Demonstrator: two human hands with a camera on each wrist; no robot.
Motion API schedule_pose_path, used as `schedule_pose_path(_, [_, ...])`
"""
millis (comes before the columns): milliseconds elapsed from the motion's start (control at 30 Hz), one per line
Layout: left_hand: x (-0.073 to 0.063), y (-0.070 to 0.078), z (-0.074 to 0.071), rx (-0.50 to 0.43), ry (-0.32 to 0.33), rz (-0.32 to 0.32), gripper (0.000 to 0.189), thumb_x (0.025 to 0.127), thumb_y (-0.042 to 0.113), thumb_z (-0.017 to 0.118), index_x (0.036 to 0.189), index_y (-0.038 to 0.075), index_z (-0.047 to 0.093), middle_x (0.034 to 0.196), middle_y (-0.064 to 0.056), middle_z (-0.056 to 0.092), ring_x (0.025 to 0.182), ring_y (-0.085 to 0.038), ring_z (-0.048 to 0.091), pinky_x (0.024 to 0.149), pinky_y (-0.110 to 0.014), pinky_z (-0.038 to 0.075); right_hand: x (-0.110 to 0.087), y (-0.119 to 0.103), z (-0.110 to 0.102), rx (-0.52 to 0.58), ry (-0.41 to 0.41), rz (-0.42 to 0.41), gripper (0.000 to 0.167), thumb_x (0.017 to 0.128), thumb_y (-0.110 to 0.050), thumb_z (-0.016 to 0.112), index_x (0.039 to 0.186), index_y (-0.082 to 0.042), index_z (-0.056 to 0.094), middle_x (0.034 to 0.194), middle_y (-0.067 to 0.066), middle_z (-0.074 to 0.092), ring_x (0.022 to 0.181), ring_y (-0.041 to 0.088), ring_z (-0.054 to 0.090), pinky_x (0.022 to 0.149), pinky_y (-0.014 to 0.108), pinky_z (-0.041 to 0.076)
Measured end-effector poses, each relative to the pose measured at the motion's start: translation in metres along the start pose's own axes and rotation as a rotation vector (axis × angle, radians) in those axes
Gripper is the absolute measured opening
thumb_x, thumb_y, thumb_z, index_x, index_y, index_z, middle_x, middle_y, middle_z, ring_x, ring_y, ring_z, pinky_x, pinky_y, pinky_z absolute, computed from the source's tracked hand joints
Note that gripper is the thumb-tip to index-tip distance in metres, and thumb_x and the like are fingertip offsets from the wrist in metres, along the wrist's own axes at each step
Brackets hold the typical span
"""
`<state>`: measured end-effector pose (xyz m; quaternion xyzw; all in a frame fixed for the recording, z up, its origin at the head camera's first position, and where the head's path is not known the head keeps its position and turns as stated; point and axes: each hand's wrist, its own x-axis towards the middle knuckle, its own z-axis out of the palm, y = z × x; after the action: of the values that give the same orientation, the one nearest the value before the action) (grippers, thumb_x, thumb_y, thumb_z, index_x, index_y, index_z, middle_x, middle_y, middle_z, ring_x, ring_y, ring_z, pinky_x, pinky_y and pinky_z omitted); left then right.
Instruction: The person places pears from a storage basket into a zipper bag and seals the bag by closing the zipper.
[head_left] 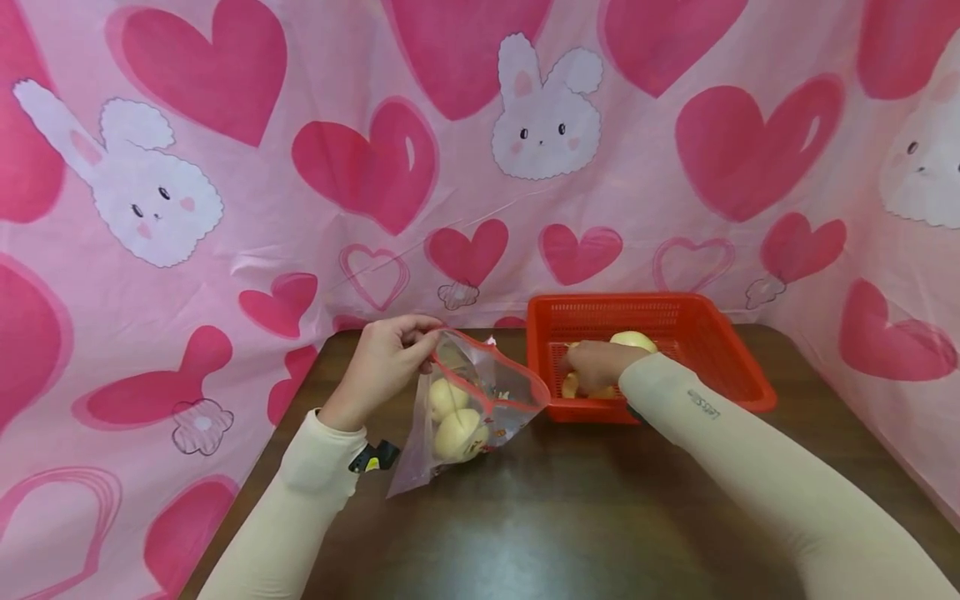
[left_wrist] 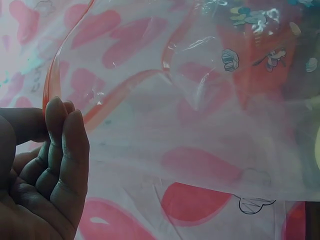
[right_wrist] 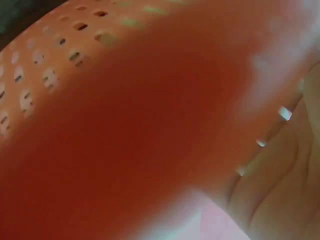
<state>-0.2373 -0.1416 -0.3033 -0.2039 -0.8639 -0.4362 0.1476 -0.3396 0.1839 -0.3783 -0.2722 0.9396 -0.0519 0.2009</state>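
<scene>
My left hand (head_left: 393, 354) pinches the red-edged mouth of a clear plastic zip bag (head_left: 517, 392) between thumb and fingers; the left wrist view shows the fingertips on that red strip. Inside the bag lie pale yellow round fruits (head_left: 459, 435), low down; their exact kind is unclear. My right hand (head_left: 596, 367) reaches into a red plastic basket (head_left: 735, 367), among yellow pieces (head_left: 570, 385). Its fingers point down and are mostly hidden, so any hold is unclear. Beside this hand sits another pale yellow round fruit (head_left: 633, 340). In the right wrist view the basket wall blocks most of the hand.
The basket stands at the back right of a dark wooden table (head_left: 555, 517), with the bag to its left. A pink cloth (head_left: 465, 200) with hearts and rabbits hangs behind the table and along its sides.
</scene>
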Motion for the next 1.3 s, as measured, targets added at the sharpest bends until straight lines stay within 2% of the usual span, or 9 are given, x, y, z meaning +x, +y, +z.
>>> schedule_pose_path(100, [0.0, -0.001, 0.0, -0.013, -0.018, -0.007, 0.019, 0.092, 0.018, 0.069, 0.107, 0.008, 0.073, 0.069, 0.002, 0.066, 0.056, -0.016, 0.065, 0.058, -0.031, 0.055, -0.001, 0.001, 0.001, -0.008, 0.006, 0.03, 0.049, 0.078, -0.017, 0.082, 0.124, -0.018, 0.068, 0.101, -0.002, 0.065, 0.093, 0.022, 0.056, 0.093, 0.051, 0.047])
schedule_pose_path(267, [-0.002, -0.003, 0.001, -0.034, -0.012, -0.01, 0.017, 0.092, 0.017, 0.069, 0.106, 0.009, 0.073, 0.068, 0.002, 0.066, 0.054, -0.016, 0.064, 0.055, -0.031, 0.054, 0.0, 0.003, 0.009, -0.022, 0.011, 0.04, 0.048, 0.081, -0.022, 0.077, 0.128, -0.019, 0.066, 0.101, -0.002, 0.065, 0.09, 0.022, 0.057, 0.094, 0.051, 0.046])
schedule_pose_path(467, [-0.003, -0.006, 0.003, -0.035, 0.01, 0.024, 0.015, 0.091, 0.012, 0.068, 0.104, 0.006, 0.073, 0.071, 0.002, 0.068, 0.052, -0.013, 0.063, 0.053, -0.031, 0.054, 0.001, 0.005, 0.017, -0.008, -0.001, 0.078, 0.051, 0.083, -0.025, 0.072, 0.132, -0.018, 0.061, 0.102, 0.0, 0.064, 0.091, 0.023, 0.056, 0.093, 0.052, 0.045])
schedule_pose_path(733, [-0.006, -0.009, 0.004, -0.035, 0.013, 0.038, 0.015, 0.09, 0.009, 0.068, 0.104, 0.006, 0.073, 0.066, 0.003, 0.066, 0.052, -0.013, 0.062, 0.051, -0.03, 0.052, 0.005, 0.019, 0.03, 0.027, -0.002, 0.08, 0.052, 0.09, -0.031, 0.062, 0.14, -0.016, 0.053, 0.115, 0.004, 0.061, 0.1, 0.025, 0.054, 0.095, 0.057, 0.04])
schedule_pose_path(900, [-0.007, -0.011, 0.003, -0.048, 0.01, 0.033, 0.015, 0.091, 0.008, 0.068, 0.104, 0.005, 0.073, 0.067, 0.001, 0.066, 0.052, -0.014, 0.062, 0.051, -0.03, 0.053, 0.005, 0.021, 0.031, 0.033, 0.01, 0.087, 0.054, 0.088, -0.033, 0.065, 0.139, -0.018, 0.055, 0.111, 0.0, 0.062, 0.097, 0.023, 0.054, 0.097, 0.055, 0.04])
schedule_pose_path(1133, [-0.007, -0.01, 0.004, -0.052, 0.011, 0.032, 0.014, 0.09, 0.007, 0.068, 0.103, 0.005, 0.073, 0.067, 0.002, 0.066, 0.052, -0.016, 0.062, 0.052, -0.03, 0.053, -0.004, 0.03, 0.029, 0.013, 0.052, 0.021, 0.053, 0.086, -0.033, 0.069, 0.136, -0.018, 0.058, 0.109, -0.004, 0.064, 0.096, 0.019, 0.056, 0.097, 0.053, 0.042])
schedule_pose_path(1300, [-0.006, -0.011, 0.004, -0.07, 0.008, 0.048, 0.014, 0.09, 0.006, 0.067, 0.103, 0.005, 0.073, 0.066, 0.002, 0.066, 0.051, -0.016, 0.062, 0.053, -0.031, 0.055, -0.012, 0.034, 0.021, 0.007, 0.097, 0.005, 0.055, 0.082, -0.032, 0.073, 0.134, -0.021, 0.06, 0.104, -0.007, 0.064, 0.092, 0.019, 0.057, 0.093, 0.052, 0.045])
